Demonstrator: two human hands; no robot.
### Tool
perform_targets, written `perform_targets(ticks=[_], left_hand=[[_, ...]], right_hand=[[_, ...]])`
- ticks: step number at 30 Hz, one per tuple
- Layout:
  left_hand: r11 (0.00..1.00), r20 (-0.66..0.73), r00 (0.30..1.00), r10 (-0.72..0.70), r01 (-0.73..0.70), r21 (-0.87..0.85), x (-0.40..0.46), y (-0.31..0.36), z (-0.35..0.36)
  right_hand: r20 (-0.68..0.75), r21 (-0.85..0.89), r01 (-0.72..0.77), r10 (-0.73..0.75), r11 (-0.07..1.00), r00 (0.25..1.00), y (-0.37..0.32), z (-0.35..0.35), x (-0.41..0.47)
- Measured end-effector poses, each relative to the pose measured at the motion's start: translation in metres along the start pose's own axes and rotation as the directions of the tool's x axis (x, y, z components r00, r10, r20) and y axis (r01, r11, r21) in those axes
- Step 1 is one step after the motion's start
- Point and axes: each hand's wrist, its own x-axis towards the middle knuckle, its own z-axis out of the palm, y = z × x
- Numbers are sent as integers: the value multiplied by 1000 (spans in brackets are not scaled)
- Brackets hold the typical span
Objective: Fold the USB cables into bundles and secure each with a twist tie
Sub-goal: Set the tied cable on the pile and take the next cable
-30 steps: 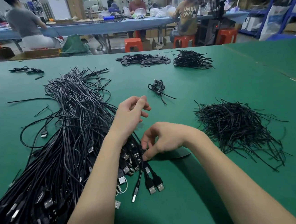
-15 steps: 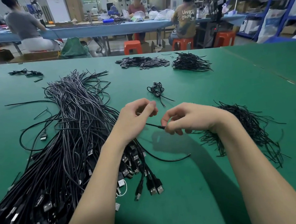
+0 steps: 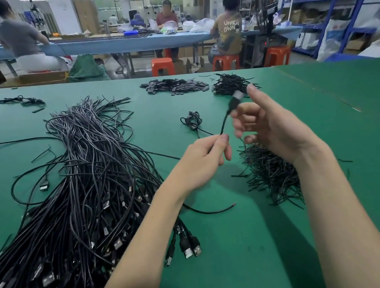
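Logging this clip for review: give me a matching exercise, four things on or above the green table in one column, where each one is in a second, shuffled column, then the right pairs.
Things
1. USB cable
2. big cable pile
3. twist tie heap
4. finished bundle

Places
A. under the right wrist, on the table
B. left part of the table, plugs toward the camera
C. lying alone mid-table, beyond the hands
D. pinched in the left hand, plug end raised in front of the right hand

Pairs: 1-D, 2-B, 3-A, 4-C
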Motion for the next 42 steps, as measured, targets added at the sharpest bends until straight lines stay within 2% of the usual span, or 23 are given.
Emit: perform_targets(ticks=[2, 4, 6, 8, 11, 14, 17, 21, 26, 30, 32, 35, 38, 40, 42], left_hand=[[952, -36, 997, -74, 60, -300, 1, 5, 4], [761, -41, 989, -144, 84, -643, 3, 10, 3], [558, -34, 983, -181, 74, -826, 5, 12, -3], [442, -34, 980, -197, 58, -895, 6, 10, -9], [378, -59, 974, -220, 29, -925, 5, 9, -13], [326, -101, 974, -205, -30, -945, 6, 7, -18], [318, -76, 967, -245, 6, -948, 5, 6, -19], [272, -78, 942, -325, 15, -962, 5, 4, -25], [270, -67, 947, -314, 22, -963, 5, 8, -21], [199, -34, 953, -302, 28, -980, 6, 14, -14], [159, -11, 954, -300, 39, -986, 6, 14, -16], [167, 4, 957, -289, 55, -985, 6, 15, -18], [156, -10, 958, -286, 36, -987, 8, 17, -19], [123, -50, 951, -304, -13, -992, 8, 14, -25], [116, -93, 939, -332, -57, -992, 7, 8, -33]], right_hand=[[22, 40, 15, -16, 999, 1000, 4, 8, 5], [-2, 56, -21, 21, 998, 1000, 12, 15, 9], [25, -36, -91, 92, 995, 995, 24, 17, 11], [186, -89, -166, 180, 982, 966, 35, 19, 10], [377, 13, -220, 199, 975, 905, 43, 24, 5], [418, -5, -200, 184, 980, 890, 45, 29, 4], [397, -67, -214, 223, 975, 891, 49, 32, 6], [511, -147, -261, 299, 954, 806, 44, 24, 1], [523, -28, -219, 201, 975, 828, 47, -12, -12], [556, 86, -269, 178, 959, 812, 53, -16, -14], [531, 43, -289, 223, 956, 818, 48, -12, -13], [560, -55, -288, 268, 956, 784, 34, -14, -15], [625, -41, -269, 235, 962, 745, 30, -20, -19], [605, -13, -272, 224, 962, 764, 34, -25, -23], [538, -60, -299, 283, 952, 794, 39, -33, -26]])
